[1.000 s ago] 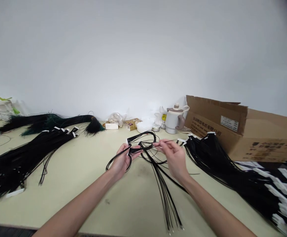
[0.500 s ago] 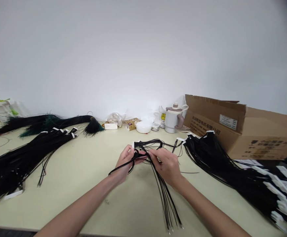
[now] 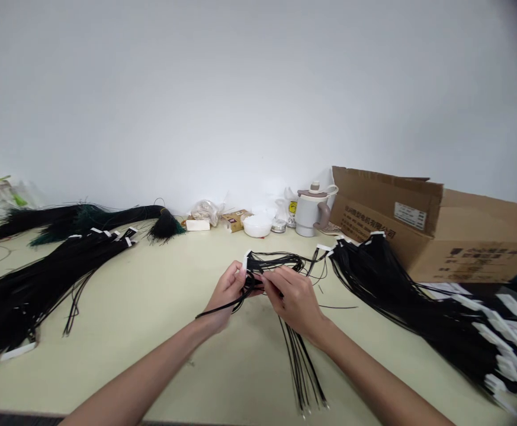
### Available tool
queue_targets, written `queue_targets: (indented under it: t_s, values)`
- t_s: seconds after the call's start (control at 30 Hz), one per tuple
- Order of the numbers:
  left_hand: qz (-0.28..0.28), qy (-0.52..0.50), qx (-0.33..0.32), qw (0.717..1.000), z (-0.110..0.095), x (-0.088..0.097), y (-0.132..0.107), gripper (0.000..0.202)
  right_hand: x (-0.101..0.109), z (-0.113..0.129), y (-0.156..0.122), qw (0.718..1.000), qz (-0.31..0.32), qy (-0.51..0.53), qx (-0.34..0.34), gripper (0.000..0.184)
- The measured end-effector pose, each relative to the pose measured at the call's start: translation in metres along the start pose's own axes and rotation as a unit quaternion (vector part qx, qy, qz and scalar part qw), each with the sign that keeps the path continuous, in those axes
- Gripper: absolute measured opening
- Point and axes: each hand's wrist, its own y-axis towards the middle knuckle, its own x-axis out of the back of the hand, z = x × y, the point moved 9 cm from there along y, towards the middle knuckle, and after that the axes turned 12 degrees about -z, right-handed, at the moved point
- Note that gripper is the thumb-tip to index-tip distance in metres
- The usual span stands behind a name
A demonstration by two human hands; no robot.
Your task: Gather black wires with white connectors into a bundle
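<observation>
My left hand (image 3: 228, 296) is closed on a wire harness, gripping beside its white connector (image 3: 246, 260). Black wires (image 3: 280, 258) run rightward from that connector, and a loop of them hangs over my left wrist. My right hand (image 3: 294, 296) pinches black wires of the same harness, close to the left fingers. Below the right hand a bunch of wires with bare metal ends (image 3: 301, 367) trails toward the table's front edge. The fingertips partly hide where the wires cross.
Black harness bundles with white connectors lie at left (image 3: 54, 272) and right (image 3: 400, 296). Behind are a tied black-green wire bundle (image 3: 163, 222), a white bowl (image 3: 258, 226), a lidded mug (image 3: 309, 213) and a small box (image 3: 235, 220). An open cardboard box (image 3: 387, 225) stands at right.
The white connector by my left hand has tilted and shifted slightly right. My right hand's fingers have moved a little left and closer to the left hand. The view has shifted slightly.
</observation>
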Motion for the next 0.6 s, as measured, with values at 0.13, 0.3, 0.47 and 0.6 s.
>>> queue_targets:
  t_s: [0.13,0.3,0.47,0.6]
  values:
    - [0.001,0.006,-0.002,1.0,-0.0011,0.0003,-0.0002,0.027,-0.0022,-0.0016,-0.0007,1.0,0.017,-0.014,-0.001,0.015]
    - [-0.001,0.005,-0.002,1.0,-0.0007,0.0014,0.0004,0.028,-0.0035,-0.0025,-0.0002,0.999,0.036,-0.015,-0.004,0.018]
    - [0.007,0.012,-0.016,1.0,-0.0011,0.0013,0.0005,0.028,-0.0031,-0.0029,0.0004,0.999,0.039,-0.019,-0.007,0.018]
    - [0.01,0.01,-0.019,1.0,0.0014,0.0034,0.0014,0.03,-0.0033,-0.003,0.0004,0.999,0.041,-0.015,-0.009,0.019]
